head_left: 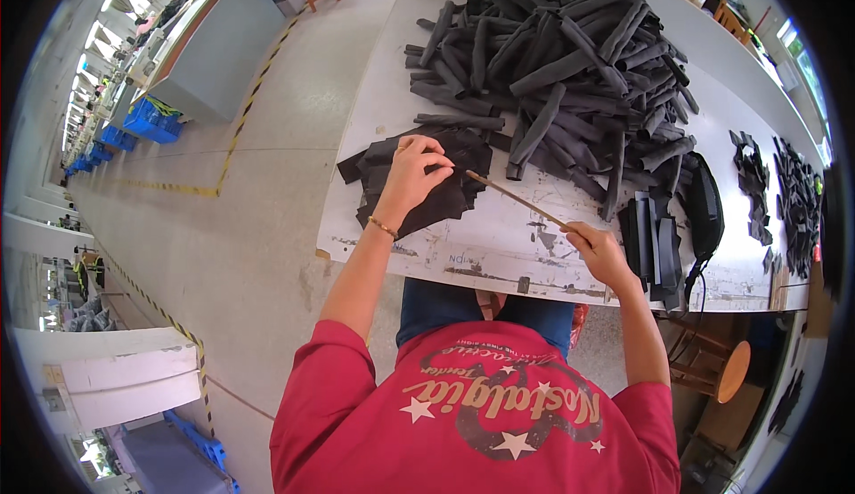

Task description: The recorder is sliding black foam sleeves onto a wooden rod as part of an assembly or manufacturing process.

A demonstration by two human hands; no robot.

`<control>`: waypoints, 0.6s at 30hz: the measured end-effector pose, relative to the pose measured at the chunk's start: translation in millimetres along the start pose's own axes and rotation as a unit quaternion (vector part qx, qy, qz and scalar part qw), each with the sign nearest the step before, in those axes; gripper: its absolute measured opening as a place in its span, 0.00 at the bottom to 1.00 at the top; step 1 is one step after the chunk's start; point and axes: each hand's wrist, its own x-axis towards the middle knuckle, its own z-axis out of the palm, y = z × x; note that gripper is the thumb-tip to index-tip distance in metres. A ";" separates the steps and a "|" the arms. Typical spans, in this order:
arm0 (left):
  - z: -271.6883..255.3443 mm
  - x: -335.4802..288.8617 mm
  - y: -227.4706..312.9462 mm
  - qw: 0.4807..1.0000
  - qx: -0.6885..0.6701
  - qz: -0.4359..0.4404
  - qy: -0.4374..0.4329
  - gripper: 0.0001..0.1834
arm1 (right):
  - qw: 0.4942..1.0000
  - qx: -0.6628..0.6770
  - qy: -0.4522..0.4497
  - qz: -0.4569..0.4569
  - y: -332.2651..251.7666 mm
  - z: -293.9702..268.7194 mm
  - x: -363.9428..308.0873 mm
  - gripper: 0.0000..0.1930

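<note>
My right hand (598,249) is closed around one end of a thin wooden stick (525,204), which slants up to the left. The stick's far tip comes close to the fingertips of my left hand (411,171). My left fingers are pinched together over a loose pile of flat black fabric pieces (436,204); whatever is between them is too small and dark to make out. Beyond both hands, a large heap of dark grey fabric tubes (552,57) covers the back of the white table (481,258).
Right of my right hand lie stacked black strips (655,240) and a curved black padded piece (704,204) with a cord. More dark pieces (753,187) lie farther right. A wooden stool (732,371) stands below the table's right side. Blue crates (151,122) line the left workbenches.
</note>
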 end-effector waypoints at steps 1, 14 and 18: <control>-1.0 -0.5 3.2 1.000 0.002 0.000 0.000 0.05 | 1.000 0.001 0.000 -0.001 -2.1 0.0 1.1 0.11; 30.4 -36.5 91.1 0.845 -0.316 -0.171 0.396 0.31 | 0.971 0.219 -0.028 0.094 -28.0 99.8 15.9 0.10; 64.4 -64.9 61.5 0.494 -0.770 -0.339 0.219 0.12 | 0.973 0.204 0.009 0.111 -45.3 139.8 7.7 0.09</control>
